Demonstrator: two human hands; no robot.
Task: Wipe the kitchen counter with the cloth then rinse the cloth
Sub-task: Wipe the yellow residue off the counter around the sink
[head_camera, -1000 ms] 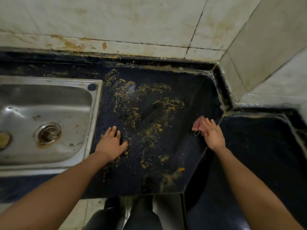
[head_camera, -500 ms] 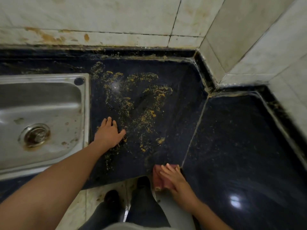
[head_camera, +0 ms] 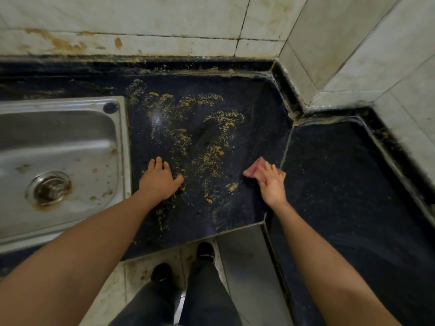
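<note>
Yellow smears [head_camera: 188,137] cover the counter [head_camera: 341,172]; flat right hand [head_camera: 270,184] presses the cloth [head_camera: 253,171], left hand [head_camera: 159,182] rests spread, empty; rinsing remains.

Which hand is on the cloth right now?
The right hand, fingers flat on the pink cloth near the seam. The left hand rests bare on the counter beside the sink, with no cloth under it.

Dark counter [head_camera: 341,184] — yellow smears [head_camera: 209,158], pink cloth [head_camera: 252,171].
</note>
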